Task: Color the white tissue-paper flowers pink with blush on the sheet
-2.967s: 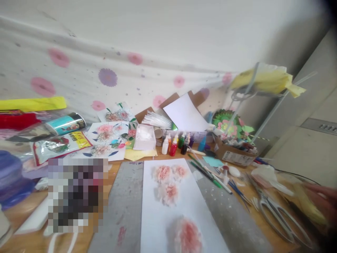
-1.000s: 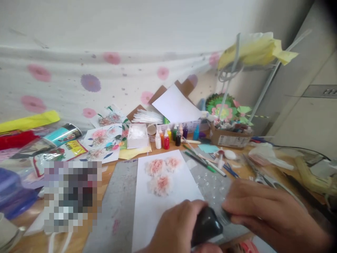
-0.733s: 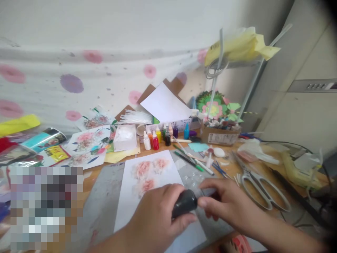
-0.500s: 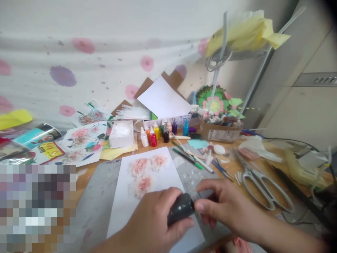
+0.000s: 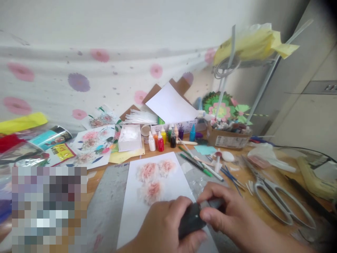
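My left hand (image 5: 168, 225) is wrapped round a dark, glossy bottle-like object (image 5: 191, 220) low in the view. Beside it, my right hand (image 5: 223, 211) pinches a grey piece (image 5: 216, 203) at the upper right end of the dark object. The two held parts meet, and whether they are joined cannot be made out. Under and behind my hands lies a white sheet (image 5: 134, 179) bearing three pink, fluffy flower shapes (image 5: 152, 191). The sheet rests on a grey mat (image 5: 104, 196).
Small paint bottles (image 5: 160, 142) stand behind the sheet beside a white box (image 5: 129, 138). Pens (image 5: 196, 165) and large scissors (image 5: 273, 196) lie to the right. A cardboard box (image 5: 229, 138) is at the back right. Packets (image 5: 55, 154) lie at the left.
The view has shifted, so the scene appears lower and further right. The grey piece in my right hand now sits closer against the dark object's end.
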### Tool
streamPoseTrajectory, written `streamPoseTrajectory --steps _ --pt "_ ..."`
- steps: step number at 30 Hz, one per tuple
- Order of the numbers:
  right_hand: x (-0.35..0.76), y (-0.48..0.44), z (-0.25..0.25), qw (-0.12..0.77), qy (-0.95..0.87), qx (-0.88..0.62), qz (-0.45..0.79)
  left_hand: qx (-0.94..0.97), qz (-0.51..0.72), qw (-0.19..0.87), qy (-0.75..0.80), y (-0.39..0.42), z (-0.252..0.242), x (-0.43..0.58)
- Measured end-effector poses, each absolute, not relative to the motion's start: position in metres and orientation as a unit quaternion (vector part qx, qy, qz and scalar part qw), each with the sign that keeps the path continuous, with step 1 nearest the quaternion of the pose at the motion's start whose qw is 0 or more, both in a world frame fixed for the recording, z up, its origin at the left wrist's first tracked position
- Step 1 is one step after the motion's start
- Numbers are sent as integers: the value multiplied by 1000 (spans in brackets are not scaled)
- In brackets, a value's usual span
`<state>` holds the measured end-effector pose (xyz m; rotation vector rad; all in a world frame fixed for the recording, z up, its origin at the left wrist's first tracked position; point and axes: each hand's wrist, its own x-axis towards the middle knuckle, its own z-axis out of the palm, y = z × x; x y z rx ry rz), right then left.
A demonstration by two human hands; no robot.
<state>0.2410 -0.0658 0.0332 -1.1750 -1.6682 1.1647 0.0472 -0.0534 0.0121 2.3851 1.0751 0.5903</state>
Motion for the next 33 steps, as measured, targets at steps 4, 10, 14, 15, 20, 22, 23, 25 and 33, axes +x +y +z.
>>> streamPoseTrajectory --steps 4,10,14,15,20,22,23,25,33 --pt "239 -64 38 380 -658 -464 455 847 216 276 400 -53 16 48" --pt "240 -64 38 375 -649 -460 475 803 209 403 385 -48 22 49" --pt "241 -67 46 367 -667 -453 464 766 191 505 348 -47 25 47" --pt "242 -68 48 362 -672 -452 462 761 187 520 342 -47 25 47" --pt "245 -69 53 346 -694 -442 452 756 181 529 339 -47 26 45" --pt "248 -69 51 351 -701 -431 447 751 181 533 344 -46 24 45" --pt "249 -69 50 354 -706 -423 445 750 181 534 345 -46 22 45" --pt "252 -69 48 357 -719 -406 437 751 183 535 341 -45 20 46" --pt "260 -72 40 375 -706 -457 389 766 182 505 354 -47 25 48"
